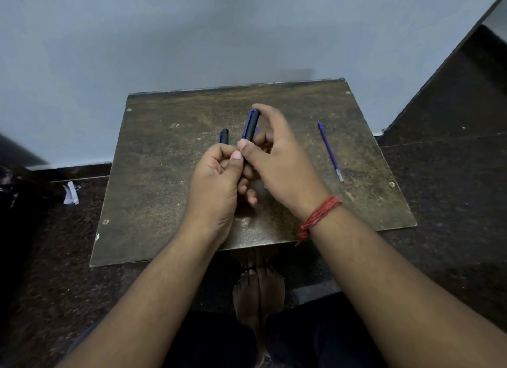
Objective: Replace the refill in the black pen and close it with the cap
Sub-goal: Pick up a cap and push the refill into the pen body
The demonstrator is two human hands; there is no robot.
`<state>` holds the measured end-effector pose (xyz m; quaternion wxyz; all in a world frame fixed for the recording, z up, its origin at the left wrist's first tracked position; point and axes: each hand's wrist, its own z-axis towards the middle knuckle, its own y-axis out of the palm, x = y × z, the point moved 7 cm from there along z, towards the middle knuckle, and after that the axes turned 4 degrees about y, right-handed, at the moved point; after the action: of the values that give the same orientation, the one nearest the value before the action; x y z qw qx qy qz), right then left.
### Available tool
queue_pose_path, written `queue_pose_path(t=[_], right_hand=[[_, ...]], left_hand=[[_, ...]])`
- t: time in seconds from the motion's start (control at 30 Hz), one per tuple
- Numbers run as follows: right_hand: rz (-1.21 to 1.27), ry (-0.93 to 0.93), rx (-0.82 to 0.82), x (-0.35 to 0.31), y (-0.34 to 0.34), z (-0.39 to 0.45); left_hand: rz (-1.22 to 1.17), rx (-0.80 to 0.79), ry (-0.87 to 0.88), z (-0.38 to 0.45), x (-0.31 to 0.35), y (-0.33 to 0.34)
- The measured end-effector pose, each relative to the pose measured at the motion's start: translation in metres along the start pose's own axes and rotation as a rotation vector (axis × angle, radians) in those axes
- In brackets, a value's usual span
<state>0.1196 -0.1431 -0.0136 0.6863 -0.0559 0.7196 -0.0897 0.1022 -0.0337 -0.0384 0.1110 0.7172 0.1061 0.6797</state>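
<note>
Both hands hold the black pen above the middle of a worn brown board (170, 175). My right hand (277, 159) pinches the black cap (251, 127), which has a blue clip, between thumb and forefinger. My left hand (219, 181) grips the pen barrel just below the cap; the barrel is mostly hidden in the fist. A second short black piece (224, 136) sticks out above my left hand's fingers. A loose blue refill (330, 151) lies on the board to the right of my right hand, tip pointing away from me.
The board sits on a dark speckled floor against a pale wall. A scrap of white paper (70, 194) lies on the floor at the left. My bare feet (258, 290) show below the board's near edge. A red thread band (319, 216) circles my right wrist.
</note>
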Motion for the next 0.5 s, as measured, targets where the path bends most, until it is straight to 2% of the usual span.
queue_pose_path(t=[0.17, 0.33, 0.43, 0.5], right_hand=[[0.014, 0.043, 0.148, 0.001, -0.007, -0.001], [-0.016, -0.004, 0.327, -0.004, -0.037, 0.005], [-0.13, -0.037, 0.468, -0.005, -0.07, 0.011], [-0.315, -0.028, 0.511, 0.0, -0.087, 0.014]], left_hand=[[0.193, -0.047, 0.071, -0.003, 0.001, 0.007], [0.262, -0.063, 0.081, -0.012, 0.006, 0.014], [0.339, -0.055, 0.112, -0.015, 0.01, 0.011], [0.423, -0.026, 0.172, -0.013, 0.016, 0.006]])
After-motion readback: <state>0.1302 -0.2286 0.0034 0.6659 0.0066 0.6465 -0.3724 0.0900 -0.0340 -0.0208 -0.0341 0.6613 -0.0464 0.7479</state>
